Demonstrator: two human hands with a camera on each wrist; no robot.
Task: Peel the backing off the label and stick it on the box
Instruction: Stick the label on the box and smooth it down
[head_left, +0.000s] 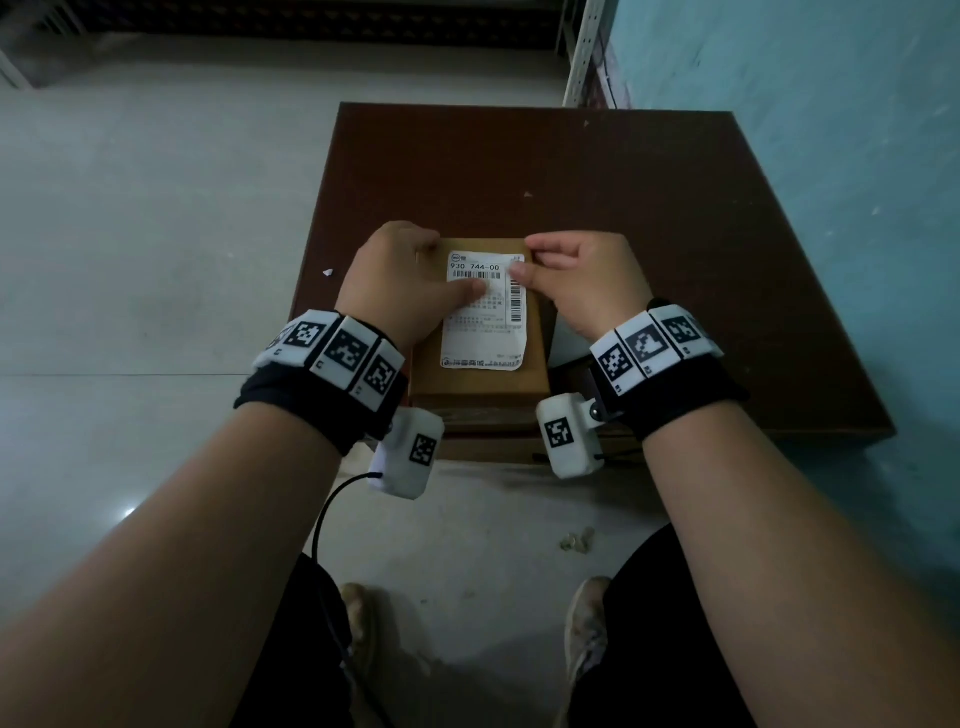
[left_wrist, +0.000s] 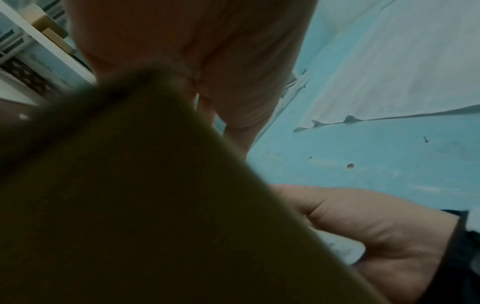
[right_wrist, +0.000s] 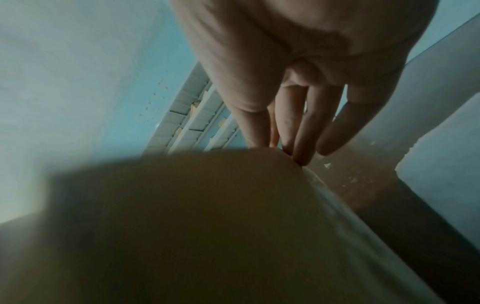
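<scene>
The label (head_left: 484, 310) lies face up on the top of the box (head_left: 478, 382), printed side showing, its barcodes toward the far end. It covers most of the top, reaching close to the 12 o'clock edge and leaving bare cardboard at 6 o'clock. Its near right corner looks nicked or slightly lifted. I cannot tell whether the backing is still on it.

It is a thin paper sheet, so I judge it light, floppy and easy to crease or tear. Once the adhesive is bare it will likely stick to itself or to fingers. The best hold is a corner or short edge, pinched lightly while the other hand pins the rest flat.

The box is a small brown carton with a stiff, flat top, probably light enough to slide if it is pushed sideways.

The left hand (head_left: 400, 283) lies over the box's 9 o'clock side, fingers curled round the far left corner and thumb laid flat on the label. The right hand (head_left: 576, 280) comes in from 3 o'clock, thumb and forefinger closed together at the label's far right corner, with the other fingers curled; I take that as a pinch on the corner.

The box sits near the 6 o'clock edge of a dark brown table (head_left: 649, 218). A pale floor lies at 9 o'clock and a blue wall at 3 o'clock.
</scene>
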